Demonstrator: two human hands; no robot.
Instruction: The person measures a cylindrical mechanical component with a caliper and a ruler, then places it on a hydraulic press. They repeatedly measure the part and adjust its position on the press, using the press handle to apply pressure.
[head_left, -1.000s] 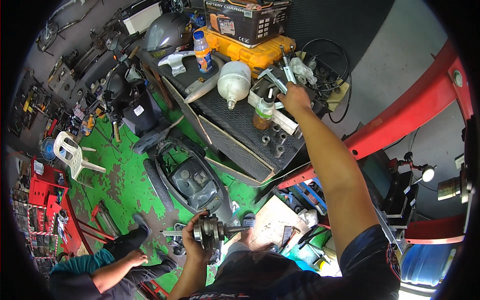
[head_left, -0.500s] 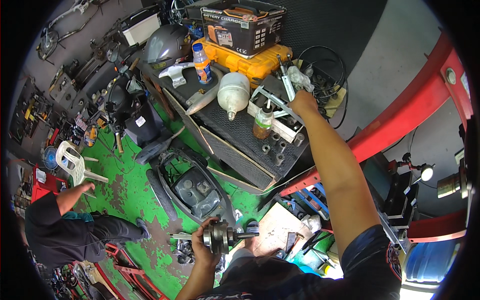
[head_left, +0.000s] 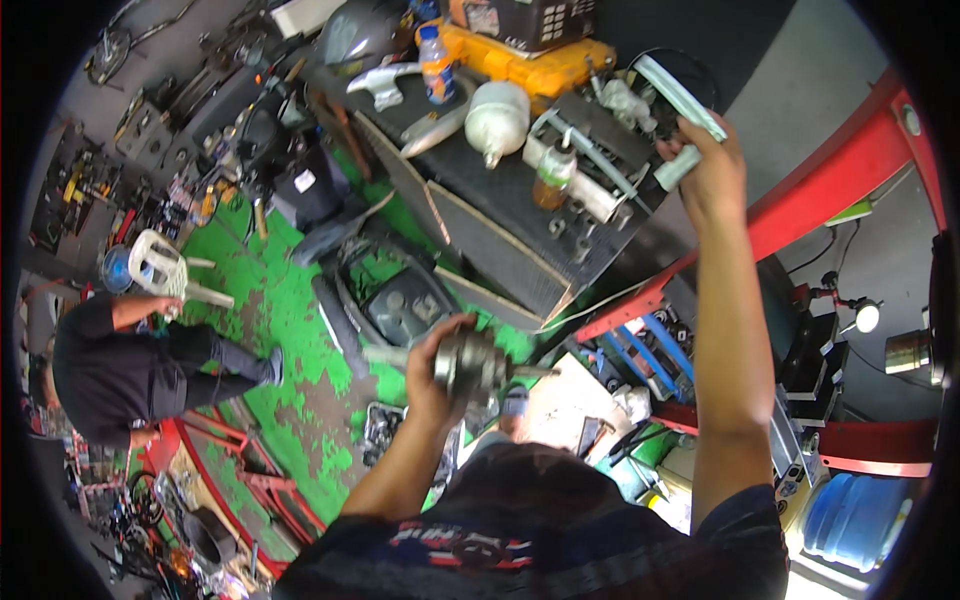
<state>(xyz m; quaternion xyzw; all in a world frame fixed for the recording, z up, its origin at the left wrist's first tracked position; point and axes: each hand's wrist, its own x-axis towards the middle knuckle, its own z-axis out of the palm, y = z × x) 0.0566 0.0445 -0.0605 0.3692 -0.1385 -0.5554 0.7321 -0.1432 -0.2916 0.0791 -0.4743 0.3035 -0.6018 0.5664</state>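
My left hand (head_left: 437,378) is wrapped round a metal crankshaft (head_left: 472,362), whose shaft ends stick out to both sides, in front of my body. Raised past the right end of the workbench, my right hand (head_left: 715,175) is closed on a pale grey bar (head_left: 682,98). A shorter pale part (head_left: 678,168) shows below the fingers; blur hides the exact kind. Nearest to that hand on the bench lie a long grey caliper (head_left: 590,155) and a bottle of brown liquid (head_left: 554,175), beside a pale open box (head_left: 600,200).
On the bench (head_left: 500,225) are a white bulb (head_left: 497,118), an orange-labelled bottle (head_left: 437,68), metal sockets and a yellow case (head_left: 520,65). A red metal frame (head_left: 790,235) rises at right. Another person (head_left: 140,365) stands at left near a white chair (head_left: 165,265).
My right hand has moved right, off the bench, with the pale bar in it. My left hand has raised the crankshaft slightly and shifted it right. The other person's arm has lowered.
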